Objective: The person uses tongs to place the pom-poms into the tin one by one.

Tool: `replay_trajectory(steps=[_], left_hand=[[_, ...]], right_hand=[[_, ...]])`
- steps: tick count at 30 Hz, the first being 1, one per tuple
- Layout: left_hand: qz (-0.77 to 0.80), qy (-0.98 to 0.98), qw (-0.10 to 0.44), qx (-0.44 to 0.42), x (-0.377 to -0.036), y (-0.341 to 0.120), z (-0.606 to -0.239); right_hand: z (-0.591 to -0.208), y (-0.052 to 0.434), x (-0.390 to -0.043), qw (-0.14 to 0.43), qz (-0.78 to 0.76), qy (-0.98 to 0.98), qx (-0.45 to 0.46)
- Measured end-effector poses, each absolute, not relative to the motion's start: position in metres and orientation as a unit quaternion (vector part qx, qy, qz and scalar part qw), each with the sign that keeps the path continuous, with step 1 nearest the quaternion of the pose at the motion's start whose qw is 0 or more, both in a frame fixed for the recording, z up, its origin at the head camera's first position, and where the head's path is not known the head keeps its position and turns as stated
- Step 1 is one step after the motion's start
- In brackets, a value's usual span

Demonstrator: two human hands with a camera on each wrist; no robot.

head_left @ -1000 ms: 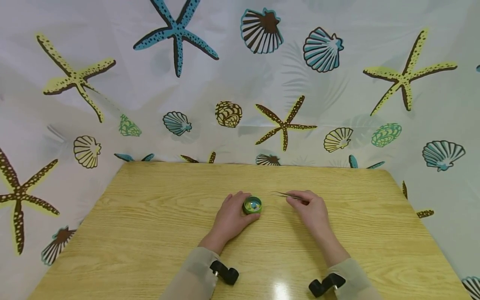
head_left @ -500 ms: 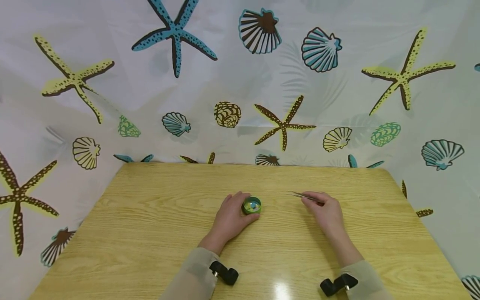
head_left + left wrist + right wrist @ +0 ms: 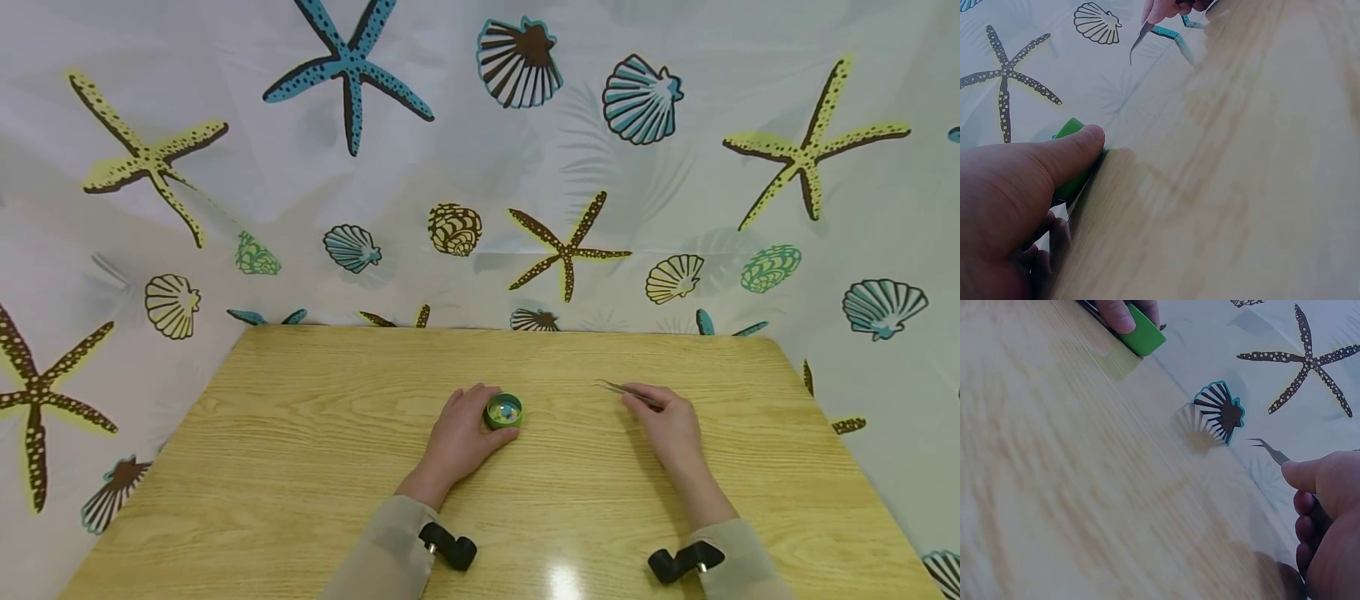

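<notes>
In the head view, my left hand [image 3: 459, 442] grips a small round green container [image 3: 517, 419] standing on the table, thumb at the near side and fingers around the far side. Small multicoloured pieces lie inside it, too small to make out. From the right wrist, only the container's green outer wall [image 3: 1145, 337] shows. To its right, my right hand [image 3: 670, 425] pinches metal tweezers [image 3: 628, 392] above the table. Their bent tips [image 3: 1255, 442] point left, slightly apart, and nothing shows between them.
The wooden table [image 3: 300, 475] spreads out around both hands. A white curtain [image 3: 465, 167] printed with starfish and shells hangs behind it and along both sides. Black camera mounts [image 3: 450, 546] are strapped over the sleeves.
My right hand has moved right with the tweezers, away from the container, slowing in the last half second. The left hand and the container have stayed in place.
</notes>
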State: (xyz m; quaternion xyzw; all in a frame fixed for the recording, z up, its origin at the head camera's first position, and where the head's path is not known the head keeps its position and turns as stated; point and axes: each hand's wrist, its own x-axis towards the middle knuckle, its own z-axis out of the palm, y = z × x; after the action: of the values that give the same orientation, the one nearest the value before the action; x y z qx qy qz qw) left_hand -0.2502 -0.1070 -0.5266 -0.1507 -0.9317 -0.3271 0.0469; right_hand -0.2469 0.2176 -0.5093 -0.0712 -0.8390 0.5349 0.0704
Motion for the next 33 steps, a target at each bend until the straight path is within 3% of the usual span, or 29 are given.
replay_trajectory(steps=[33], left_hand=[[-0.332,-0.930,0.044,-0.148,-0.249,-0.107,-0.525]], right_hand=[[-0.520,0.221,-0.255,0.102,0.417,-0.903,-0.033]])
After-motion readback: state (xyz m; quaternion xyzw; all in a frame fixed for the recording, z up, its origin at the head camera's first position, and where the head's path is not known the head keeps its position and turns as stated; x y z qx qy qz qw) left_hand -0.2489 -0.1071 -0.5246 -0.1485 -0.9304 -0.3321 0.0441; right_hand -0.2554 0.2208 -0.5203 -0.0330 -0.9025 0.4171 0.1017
